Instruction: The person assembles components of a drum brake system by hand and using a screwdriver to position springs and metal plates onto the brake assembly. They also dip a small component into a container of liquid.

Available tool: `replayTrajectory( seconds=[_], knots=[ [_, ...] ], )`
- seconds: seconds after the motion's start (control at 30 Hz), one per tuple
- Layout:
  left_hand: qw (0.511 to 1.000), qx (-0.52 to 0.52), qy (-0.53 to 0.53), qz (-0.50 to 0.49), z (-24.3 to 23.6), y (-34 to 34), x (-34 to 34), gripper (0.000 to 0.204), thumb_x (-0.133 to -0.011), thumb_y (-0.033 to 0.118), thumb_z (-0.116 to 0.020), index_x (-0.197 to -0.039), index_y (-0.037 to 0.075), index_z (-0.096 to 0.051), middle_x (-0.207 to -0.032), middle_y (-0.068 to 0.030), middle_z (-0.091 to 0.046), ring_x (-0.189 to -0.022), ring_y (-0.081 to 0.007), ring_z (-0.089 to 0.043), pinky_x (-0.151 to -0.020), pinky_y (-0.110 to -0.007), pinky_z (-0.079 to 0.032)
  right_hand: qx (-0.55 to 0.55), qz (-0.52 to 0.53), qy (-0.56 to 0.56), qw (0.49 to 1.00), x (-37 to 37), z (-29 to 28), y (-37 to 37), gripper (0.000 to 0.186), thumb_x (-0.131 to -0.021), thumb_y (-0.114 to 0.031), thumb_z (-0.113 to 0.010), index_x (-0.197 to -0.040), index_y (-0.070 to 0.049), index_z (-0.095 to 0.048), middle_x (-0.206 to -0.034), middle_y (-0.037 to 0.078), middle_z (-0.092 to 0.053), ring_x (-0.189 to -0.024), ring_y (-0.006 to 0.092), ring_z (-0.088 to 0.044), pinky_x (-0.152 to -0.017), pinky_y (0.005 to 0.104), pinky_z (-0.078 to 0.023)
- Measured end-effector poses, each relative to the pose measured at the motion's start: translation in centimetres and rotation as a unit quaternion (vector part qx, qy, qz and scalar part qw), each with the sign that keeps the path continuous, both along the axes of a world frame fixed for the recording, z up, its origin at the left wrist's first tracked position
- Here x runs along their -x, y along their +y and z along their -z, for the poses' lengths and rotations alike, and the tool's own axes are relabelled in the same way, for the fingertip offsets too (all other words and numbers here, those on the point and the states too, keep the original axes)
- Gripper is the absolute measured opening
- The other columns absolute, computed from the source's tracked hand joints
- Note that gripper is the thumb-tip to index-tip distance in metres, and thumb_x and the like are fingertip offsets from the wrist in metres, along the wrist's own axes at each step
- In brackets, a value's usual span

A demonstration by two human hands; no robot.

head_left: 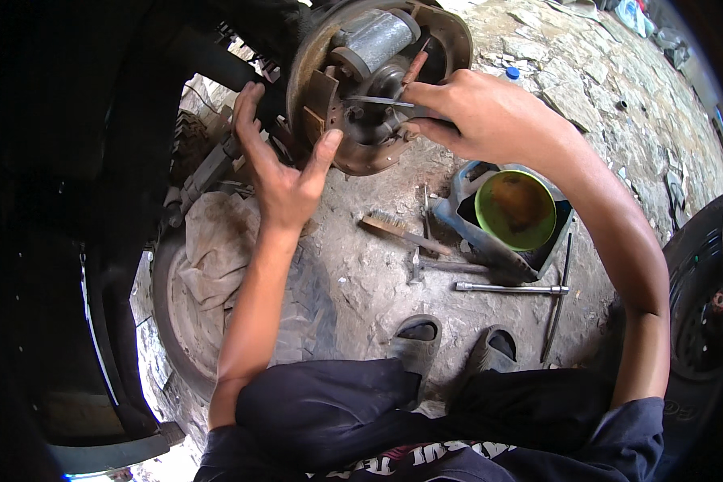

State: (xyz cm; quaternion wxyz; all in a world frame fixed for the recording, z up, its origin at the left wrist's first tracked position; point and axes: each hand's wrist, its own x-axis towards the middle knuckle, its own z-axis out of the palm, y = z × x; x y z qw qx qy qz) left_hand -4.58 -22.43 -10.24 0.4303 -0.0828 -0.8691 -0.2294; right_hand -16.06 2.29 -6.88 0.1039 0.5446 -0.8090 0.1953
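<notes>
Rusty brake drum assembly (pixel 361 96), worked by two bare hands.
Right hand (pixel 482 112): fingers (pixel 416 95) closed on a thin metal tool (pixel 375 101), tip at the hub. Left hand (pixel 285 173): fingers spread wide, thumb touching the drum's lower rim. Below the right fingers: wire brush (pixel 394 227), green bowl (pixel 516 210).

The top of the brake drum (pixel 377 88) is cut off by the upper edge. The tool's (pixel 386 102) handle is hidden inside the right hand (pixel 478 116). The left side is lost in shadow. The tyre (pixel 703 305) is clipped at the right rim.
</notes>
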Motion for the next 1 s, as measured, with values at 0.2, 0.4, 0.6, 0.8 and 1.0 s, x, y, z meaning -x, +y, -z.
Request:
replayTrajectory(
  seconds=[0.2, 0.4, 0.6, 0.8, 1.0],
  knots=[
    [0.971, -0.178, -0.108, 0.118, 1.0, 0.3, 1.9, 0.094, -0.081, 0.027, -0.081, -0.146, -0.006, -0.022, -0.140, -0.0226, -0.039, -0.129, -0.0289, -0.043, -0.109, -0.040, -0.034, 0.001, -0.051, -0.029, 0.998, 1.5, -0.4, -0.5, 0.024, -0.088, -0.022, -0.068, -0.104, -0.004, -0.064, -0.073, 0.016, -0.068, -0.076, 0.0367, -0.068, -0.068, 0.0463, -0.054],
    [0.970, -0.206, -0.105, 0.076, 1.9, 1.1, 2.2, 0.090, -0.082, 0.026, -0.080, -0.140, -0.015, -0.026, -0.138, -0.0249, -0.042, -0.126, -0.0286, -0.045, -0.109, -0.038, -0.034, 0.020, -0.108, -0.031, 0.993, 3.0, -1.0, -0.9, 0.023, -0.088, -0.021, -0.069, -0.102, -0.002, -0.065, -0.076, 0.015, -0.068, -0.079, 0.0359, -0.068, -0.069, 0.0443, -0.054],
    [0.962, -0.225, -0.118, 0.100, 2.1, 0.5, 2.1, 0.095, -0.080, 0.029, -0.082, -0.140, -0.017, -0.024, -0.137, -0.0252, -0.044, -0.124, -0.0279, -0.047, -0.108, -0.037, -0.036, 0.002, -0.098, -0.025, 0.995, 2.9, -1.2, -1.1, 0.027, -0.089, -0.022, -0.070, -0.109, -0.004, -0.066, -0.077, 0.016, -0.069, -0.076, 0.0331, -0.069, -0.067, 0.0426, -0.054],
    [0.961, -0.213, -0.114, 0.131, 2.3, 0.1, 2.2, 0.101, -0.080, 0.032, -0.083, -0.141, -0.018, -0.021, -0.137, -0.0255, -0.043, -0.125, -0.0278, -0.046, -0.107, -0.037, -0.037, 0.021, -0.039, -0.004, 0.999, 1.2, -0.7, -1.1, 0.021, -0.087, -0.019, -0.068, -0.100, -0.003, -0.065, -0.080, 0.017, -0.068, -0.082, 0.0362, -0.068, -0.073, 0.0455, -0.055],
    [0.963, -0.218, -0.109, 0.118, 3.5, -0.7, 2.4, 0.108, -0.079, 0.042, -0.082, -0.143, -0.017, -0.017, -0.137, -0.0255, -0.041, -0.127, -0.0291, -0.044, -0.109, -0.038, -0.035, -0.009, 0.011, -0.007, 1.000, 0.4, -0.6, -1.1, 0.023, -0.087, -0.024, -0.068, -0.103, -0.007, -0.066, -0.077, 0.018, -0.068, -0.078, 0.0367, -0.069, -0.068, 0.0456, -0.057]
  ],
)
